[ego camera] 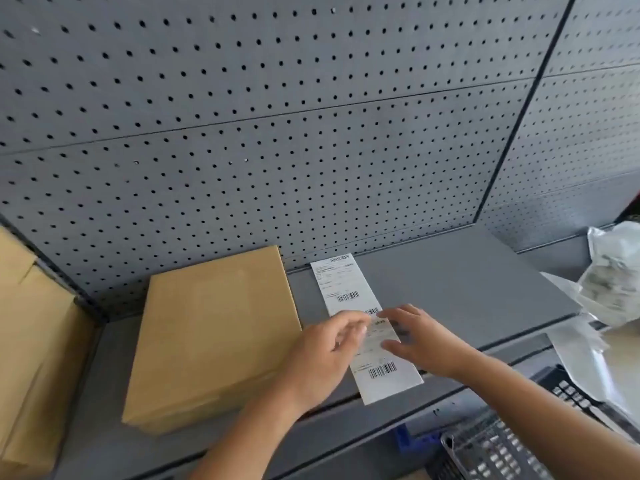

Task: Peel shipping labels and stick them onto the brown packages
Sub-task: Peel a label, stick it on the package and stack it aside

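Note:
A long white strip of shipping labels point(349, 299) with barcodes lies on the grey shelf point(460, 282), right of a flat brown package point(214, 334). My left hand point(322, 362) reaches over the strip's middle with its fingers curled at the label's edge; the motion is blurred, so the grip is unclear. My right hand point(420, 337) lies over the strip from the right with fingers spread and fairly straight, touching the paper. The strip's middle is hidden under both hands.
More brown packages point(31, 341) stand at the far left. A grey pegboard wall point(277, 133) rises behind the shelf. Clear plastic bags point(609, 282) lie at the right. A black wire basket point(502, 448) sits below the shelf's front edge.

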{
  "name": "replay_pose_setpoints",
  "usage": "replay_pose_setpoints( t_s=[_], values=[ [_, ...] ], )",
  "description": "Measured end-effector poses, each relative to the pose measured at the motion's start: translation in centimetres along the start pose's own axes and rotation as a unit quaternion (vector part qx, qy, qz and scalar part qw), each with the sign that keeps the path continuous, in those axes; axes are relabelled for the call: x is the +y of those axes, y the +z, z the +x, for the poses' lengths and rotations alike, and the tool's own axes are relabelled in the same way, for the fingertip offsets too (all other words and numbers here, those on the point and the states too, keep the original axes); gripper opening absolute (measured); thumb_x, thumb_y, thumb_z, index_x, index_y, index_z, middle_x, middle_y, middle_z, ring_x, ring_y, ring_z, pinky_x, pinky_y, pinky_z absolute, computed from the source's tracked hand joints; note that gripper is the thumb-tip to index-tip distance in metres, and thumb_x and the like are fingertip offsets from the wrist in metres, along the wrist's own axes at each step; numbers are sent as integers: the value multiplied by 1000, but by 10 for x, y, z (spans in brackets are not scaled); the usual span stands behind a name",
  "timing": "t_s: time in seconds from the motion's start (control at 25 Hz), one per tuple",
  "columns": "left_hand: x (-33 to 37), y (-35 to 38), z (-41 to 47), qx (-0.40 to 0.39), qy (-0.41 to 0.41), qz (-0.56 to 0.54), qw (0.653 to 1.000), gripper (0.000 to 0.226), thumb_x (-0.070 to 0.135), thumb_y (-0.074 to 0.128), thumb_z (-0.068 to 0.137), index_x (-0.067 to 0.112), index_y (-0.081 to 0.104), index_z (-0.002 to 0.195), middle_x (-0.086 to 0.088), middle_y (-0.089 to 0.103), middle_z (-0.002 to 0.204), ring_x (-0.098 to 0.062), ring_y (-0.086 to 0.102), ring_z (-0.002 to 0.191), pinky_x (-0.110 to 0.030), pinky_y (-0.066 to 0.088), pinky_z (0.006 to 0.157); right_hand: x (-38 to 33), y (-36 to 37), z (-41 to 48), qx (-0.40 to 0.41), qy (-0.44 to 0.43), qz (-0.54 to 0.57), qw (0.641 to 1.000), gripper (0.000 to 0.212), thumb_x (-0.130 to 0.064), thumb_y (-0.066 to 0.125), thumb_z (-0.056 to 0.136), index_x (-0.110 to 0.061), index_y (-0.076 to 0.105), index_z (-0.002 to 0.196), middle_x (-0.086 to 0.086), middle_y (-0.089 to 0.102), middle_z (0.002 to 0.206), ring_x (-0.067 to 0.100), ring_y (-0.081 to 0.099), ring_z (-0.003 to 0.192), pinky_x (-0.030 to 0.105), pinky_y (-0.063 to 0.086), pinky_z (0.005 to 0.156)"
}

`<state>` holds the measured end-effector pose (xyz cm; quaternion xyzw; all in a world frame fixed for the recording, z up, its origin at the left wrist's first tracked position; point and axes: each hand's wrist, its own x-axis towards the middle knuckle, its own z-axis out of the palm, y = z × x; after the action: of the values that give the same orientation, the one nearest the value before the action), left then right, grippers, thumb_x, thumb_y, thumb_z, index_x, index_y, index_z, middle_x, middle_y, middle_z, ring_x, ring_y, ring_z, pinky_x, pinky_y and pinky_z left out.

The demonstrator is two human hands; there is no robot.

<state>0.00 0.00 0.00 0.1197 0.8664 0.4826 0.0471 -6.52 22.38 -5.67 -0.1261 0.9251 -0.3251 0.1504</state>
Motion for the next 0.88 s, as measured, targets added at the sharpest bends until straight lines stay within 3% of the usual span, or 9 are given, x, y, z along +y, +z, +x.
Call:
replay_pose_setpoints(
  t_s=[0.08,0.16,0.24,0.48,0.64,0.76,0.88],
  values=[
    [0,5,11,10,-6,46,999,31,38,50,105,30,65,131,16,70,126,7,63,115,-23,52,100,1,2,12,1,-35,-139,990,80,-58,68,81,-35,34,150,-8,37,149,19,35,137,39,34,114],
    [-1,11,17,3,-11,112,994,33,40,48,105,31,61,134,15,67,132,1,61,120,-26,50,102,-2,5,17,-33,-48,-196,979,98,-73,64,73,-39,22,154,-7,21,160,21,16,148,45,20,120],
    [-1,16,21,-7,-21,167,986,35,41,46,105,32,58,136,15,64,136,-4,59,124,-28,49,103,2,10,19,-34,-56,-216,974,101,-79,61,71,-41,20,154,-8,14,163,21,8,150,47,14,121],
    [-5,17,26,7,-40,163,986,33,41,48,103,33,61,132,12,67,131,-7,64,115,-34,54,98,11,20,16,39,-75,-201,976,69,-71,56,81,-45,44,144,-13,34,153,16,26,143,37,24,116],
    [-7,12,25,25,-52,105,993,28,37,51,103,30,67,125,11,73,116,-3,68,104,-27,57,90,15,27,11,120,-85,-114,983,36,-51,59,90,-41,65,125,-13,49,135,15,55,118,29,44,97],
    [-10,9,28,48,-59,59,995,23,40,52,103,30,70,112,12,75,101,1,69,94,-21,57,82,2,19,5,175,-70,12,982,33,-41,69,89,-40,66,122,-18,50,129,8,63,97,28,53,84],
    [-12,6,31,92,-83,-94,988,23,38,56,103,19,68,100,3,75,90,-9,73,82,-35,62,81,-13,9,-5,213,-88,56,971,35,-42,67,90,-36,66,124,-21,48,130,1,60,101,18,51,83]
  ],
)
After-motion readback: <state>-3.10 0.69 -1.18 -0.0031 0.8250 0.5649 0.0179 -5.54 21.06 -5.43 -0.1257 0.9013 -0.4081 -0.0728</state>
